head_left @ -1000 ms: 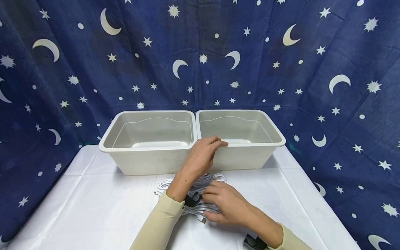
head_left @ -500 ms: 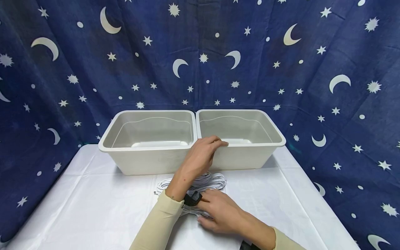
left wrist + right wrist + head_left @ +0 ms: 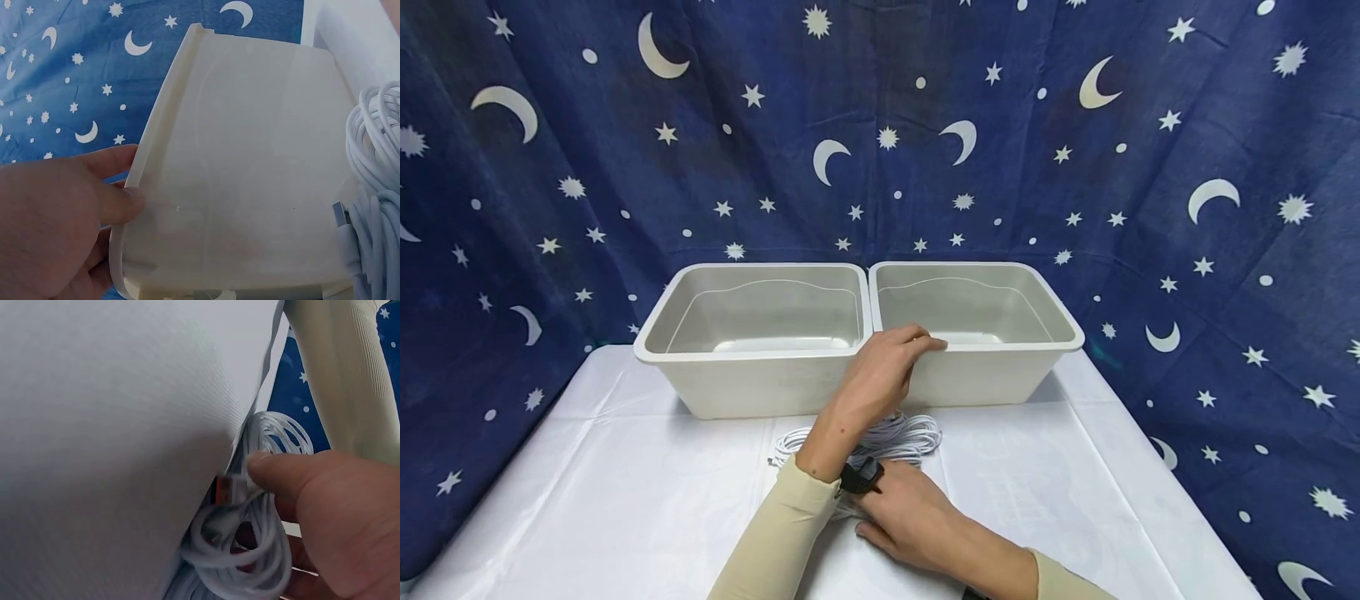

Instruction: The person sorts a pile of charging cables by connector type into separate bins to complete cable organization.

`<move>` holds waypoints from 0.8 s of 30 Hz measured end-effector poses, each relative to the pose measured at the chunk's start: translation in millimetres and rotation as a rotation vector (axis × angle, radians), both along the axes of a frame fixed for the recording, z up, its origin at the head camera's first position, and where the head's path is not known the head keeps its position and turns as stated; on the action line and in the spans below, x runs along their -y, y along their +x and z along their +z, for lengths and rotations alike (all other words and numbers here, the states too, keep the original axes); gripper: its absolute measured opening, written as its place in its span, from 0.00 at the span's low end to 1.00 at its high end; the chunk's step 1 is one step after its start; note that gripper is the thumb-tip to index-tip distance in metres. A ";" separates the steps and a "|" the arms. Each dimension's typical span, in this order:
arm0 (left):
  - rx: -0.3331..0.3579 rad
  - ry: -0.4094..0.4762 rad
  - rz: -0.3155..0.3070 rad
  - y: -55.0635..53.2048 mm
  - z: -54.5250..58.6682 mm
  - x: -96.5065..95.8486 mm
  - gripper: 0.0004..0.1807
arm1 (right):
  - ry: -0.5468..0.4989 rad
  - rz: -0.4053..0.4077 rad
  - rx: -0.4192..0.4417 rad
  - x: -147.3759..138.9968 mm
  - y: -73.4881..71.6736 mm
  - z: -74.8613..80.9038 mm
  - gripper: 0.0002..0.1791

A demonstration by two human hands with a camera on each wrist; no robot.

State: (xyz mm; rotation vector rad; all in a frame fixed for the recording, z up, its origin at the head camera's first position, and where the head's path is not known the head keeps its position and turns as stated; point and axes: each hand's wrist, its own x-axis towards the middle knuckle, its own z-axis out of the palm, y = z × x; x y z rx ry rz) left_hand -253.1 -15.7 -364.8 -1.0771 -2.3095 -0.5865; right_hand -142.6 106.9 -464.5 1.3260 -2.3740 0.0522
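Gripping the near rim of the right bin (image 3: 981, 377) with the left hand (image 3: 56, 225), setting thumb on the outer wall and fingers over the edge. Holding part of a white cable coil (image 3: 275, 540) in the right hand (image 3: 344, 519), wrapping partway around the strands, pressing thumb on one side and reaching fingers behind the loops. Positioning that coil in front of the right bin, out on the far side of the cable pile (image 3: 906, 437) from it. Showing partly hidden behind the left wrist, so not revealing whether fully lifted or touching the surface (image 3: 1060, 517). Sticking out close to the thumb: a USB plug (image 3: 232, 490).

Probably handling as light, soft and springy, judging by the thin, bunched strands. Likely sliding strand over strand under a loose pinch, and perhaps snagging on neighbouring loops nearer the right bin. Best taking hold across the whole bundle at its middle, gathering every loop, not tugging one strand. Probably needing most care at the plug, looking like the stiffest and most easily strained part. Standing just beside the right bin: the left bin (image 3: 745, 387), likely being similarly stiff and smooth.
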 end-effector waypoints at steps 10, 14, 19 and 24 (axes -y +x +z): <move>-0.015 0.022 0.001 0.1 -2.0 -0.2 0.29 | 0.043 -0.042 -0.005 1.5 4.7 -0.4 0.14; -0.016 0.025 -0.003 -0.3 -2.2 0.1 0.29 | 0.029 -0.044 0.013 1.5 4.1 -0.3 0.13; -0.010 0.013 0.003 0.3 -1.4 0.2 0.29 | -0.027 -0.021 0.050 0.0 2.5 0.8 0.14; -0.009 0.009 0.002 0.2 -1.2 0.1 0.28 | -0.044 -0.029 0.067 -2.0 2.8 3.0 0.17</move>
